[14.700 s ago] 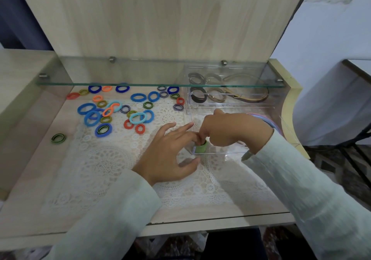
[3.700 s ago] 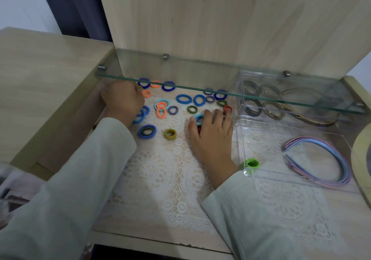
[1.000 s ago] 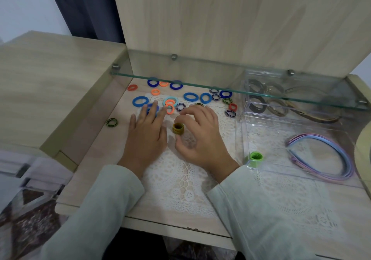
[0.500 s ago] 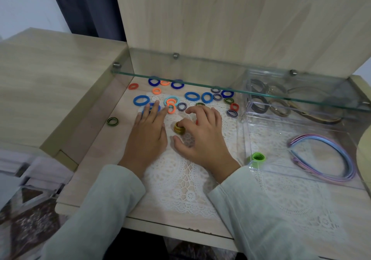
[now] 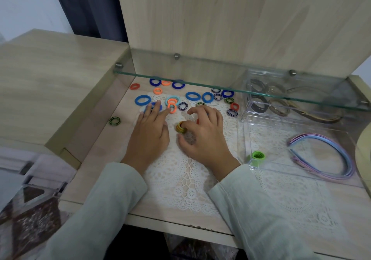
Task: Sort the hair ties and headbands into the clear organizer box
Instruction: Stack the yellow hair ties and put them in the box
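Observation:
Several loose hair ties in blue [image 5: 142,100], orange and dark stripes lie scattered on the lace mat. My right hand [image 5: 202,133] pinches a small stack of olive-yellow hair ties [image 5: 180,127] between thumb and index finger. My left hand [image 5: 150,131] rests flat on the mat, fingertips touching an orange hair tie [image 5: 172,107]. The clear organizer box [image 5: 247,139] stands to the right. It holds a stack of green hair ties [image 5: 257,156] in its near left corner, pastel headbands [image 5: 329,155], and dark and brown headbands [image 5: 279,107] in the back compartments.
A glass shelf [image 5: 220,83] runs across above the back of the mat and box. A striped green-black hair tie [image 5: 114,120] lies alone at the left by the wooden side wall. The desk's front edge is near my sleeves.
My right hand has closed tighter on the olive-yellow stack and tilted it. My left fingers have slid forward onto the orange tie. The green stack stays in the box.

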Demonstrator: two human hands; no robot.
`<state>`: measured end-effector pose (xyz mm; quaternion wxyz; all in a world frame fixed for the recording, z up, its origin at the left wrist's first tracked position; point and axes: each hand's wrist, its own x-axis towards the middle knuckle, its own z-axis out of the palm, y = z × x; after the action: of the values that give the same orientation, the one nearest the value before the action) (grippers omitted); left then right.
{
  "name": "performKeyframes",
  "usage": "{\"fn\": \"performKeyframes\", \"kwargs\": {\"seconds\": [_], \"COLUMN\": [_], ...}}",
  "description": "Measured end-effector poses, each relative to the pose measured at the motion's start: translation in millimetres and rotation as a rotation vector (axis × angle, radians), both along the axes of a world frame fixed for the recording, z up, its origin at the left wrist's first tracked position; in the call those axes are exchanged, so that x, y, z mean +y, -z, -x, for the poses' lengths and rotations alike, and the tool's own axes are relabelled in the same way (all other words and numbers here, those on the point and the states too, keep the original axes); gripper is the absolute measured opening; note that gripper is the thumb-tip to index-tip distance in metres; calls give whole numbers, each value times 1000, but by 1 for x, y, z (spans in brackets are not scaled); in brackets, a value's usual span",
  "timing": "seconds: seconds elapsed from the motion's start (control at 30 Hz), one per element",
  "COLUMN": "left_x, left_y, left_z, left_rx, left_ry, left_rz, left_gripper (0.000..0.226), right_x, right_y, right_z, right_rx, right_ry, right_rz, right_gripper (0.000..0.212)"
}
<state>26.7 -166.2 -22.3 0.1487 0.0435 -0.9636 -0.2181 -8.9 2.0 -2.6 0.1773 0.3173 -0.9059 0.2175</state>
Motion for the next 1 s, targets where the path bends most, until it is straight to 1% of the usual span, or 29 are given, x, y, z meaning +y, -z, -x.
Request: {"fn": "performKeyframes", "kwargs": {"seconds": [0.1, 0.2, 0.33, 0.43, 0.53, 0.6, 0.63, 0.73, 0.8, 0.87, 0.9, 0.93, 1.0], "left_x": [0, -1, 1, 0, -2, -4, -4, -4, -5, -6, -6, -6, -5], "left_y": [-1, -1, -6, -11, -14, -18, -20, -26, -32, -35, -34, -32, -25], "left_z": [0, 0, -2, -1, -1, 0, 1, 8, 13, 15, 15, 12, 2], "left_rx": [11, 15, -25, -92, -142, -179, -206, -290, -342, -370, -372, -360, -291], "left_ry": [7, 20, 25, 39, 57, 65, 66, 39, 30, 40, 33, 22, 33], "left_rz": [-44, -78, -164, -204, -194, -224, -249, -337, -376, -408, -390, -318, -83], "left_gripper": [58, 60, 61, 64, 62, 68, 72, 71, 77, 78, 76, 71, 65], "right_x": [-1, -2, 1, -2, -11, -16, -18, -20, -20, -19, -17, -16, -14], "right_y": [-1, -6, -21, -34, -42, -44, -45, -52, -55, -56, -56, -57, -57], "right_z": [0, 1, 0, 4, 10, 13, 14, 15, 16, 17, 18, 18, 19], "right_rx": [-10, -44, -113, -130, -146, -135, -128, -129, -134, -149, -166, -181, -198], "right_ry": [3, 21, 24, 21, 40, 56, 55, 30, 12, -4, -12, -20, -37], "right_rz": [-7, -45, -144, -251, -384, -439, -454, -483, -501, -491, -477, -463, -447], "right_gripper": [18, 18, 21, 24, 25, 27, 28, 28, 30, 30, 30, 31, 33]}}
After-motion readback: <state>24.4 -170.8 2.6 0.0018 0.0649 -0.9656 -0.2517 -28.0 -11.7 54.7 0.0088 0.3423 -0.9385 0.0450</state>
